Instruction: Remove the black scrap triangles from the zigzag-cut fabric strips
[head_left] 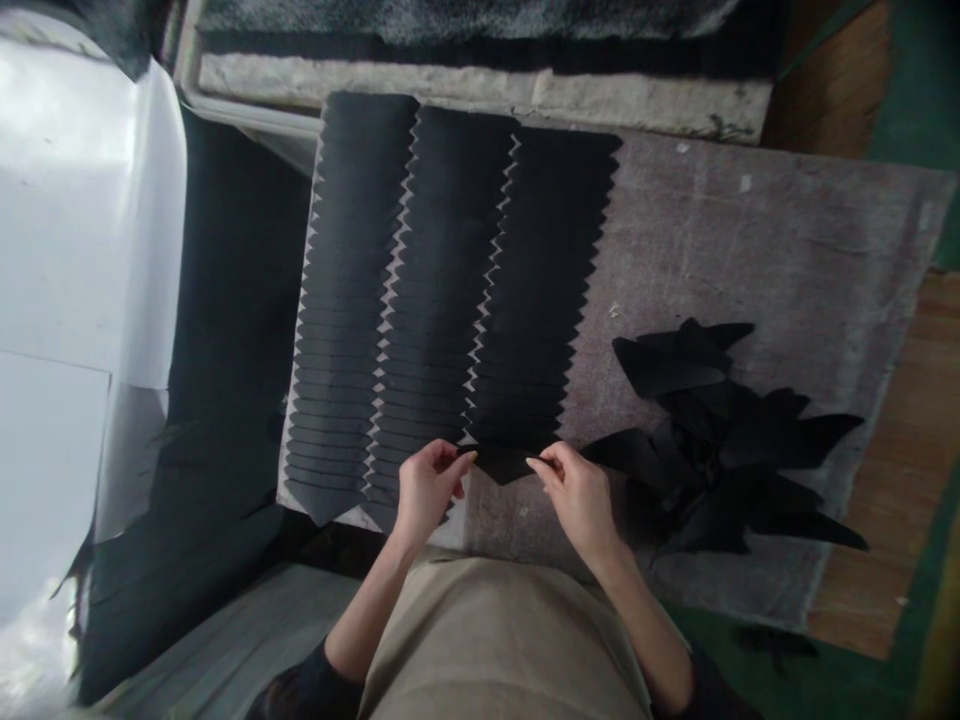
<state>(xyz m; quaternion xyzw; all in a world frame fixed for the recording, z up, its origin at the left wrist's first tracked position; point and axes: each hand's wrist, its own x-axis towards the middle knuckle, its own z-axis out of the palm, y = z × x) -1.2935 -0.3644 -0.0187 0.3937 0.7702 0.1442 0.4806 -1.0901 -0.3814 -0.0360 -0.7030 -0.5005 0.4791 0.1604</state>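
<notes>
Three columns of overlapped black pointed fabric pieces (450, 290) lie on a grey felt-covered board (750, 260). My left hand (427, 490) and my right hand (577, 495) pinch the two ends of one black pointed piece (501, 462) at the near end of the right column. Both hands have fingers closed on its edges. A loose heap of black fabric pieces (720, 440) lies just right of my right hand.
A large black cloth (225, 380) hangs to the left of the board, beside a white glossy surface (67, 250). A pale ledge (480, 90) runs behind the board. Wooden boards (892, 480) and green floor (922, 90) show at right.
</notes>
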